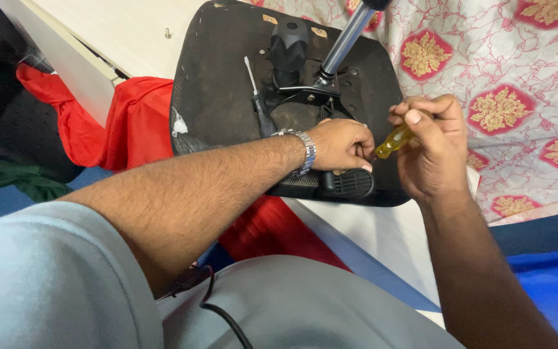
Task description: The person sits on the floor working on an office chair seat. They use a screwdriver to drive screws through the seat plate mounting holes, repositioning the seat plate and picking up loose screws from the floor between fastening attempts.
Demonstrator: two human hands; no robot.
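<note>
An upturned black office-chair seat (pixel 214 84) lies on a white surface, its metal mechanism and grey gas-lift column (pixel 347 39) pointing up. My right hand (pixel 431 145) grips a screwdriver with a clear yellow handle (pixel 395 141), its tip aimed at the mechanism and hidden by my left hand. My left hand (pixel 340 143), with a metal watch (pixel 303 152) on the wrist, rests fingers-closed on the mechanism at the screwdriver's tip. What the fingers pinch is hidden. A second, black-handled screwdriver (pixel 259 103) lies on the seat to the left.
A black lever paddle (pixel 350 183) sticks out at the seat's near edge. Red cloth (pixel 130 123) lies to the left, patterned white-and-red fabric (pixel 518 77) to the right. A loose screw (pixel 168 31) stands on the white surface at the back. Blue cloth (pixel 550 284) lies lower right.
</note>
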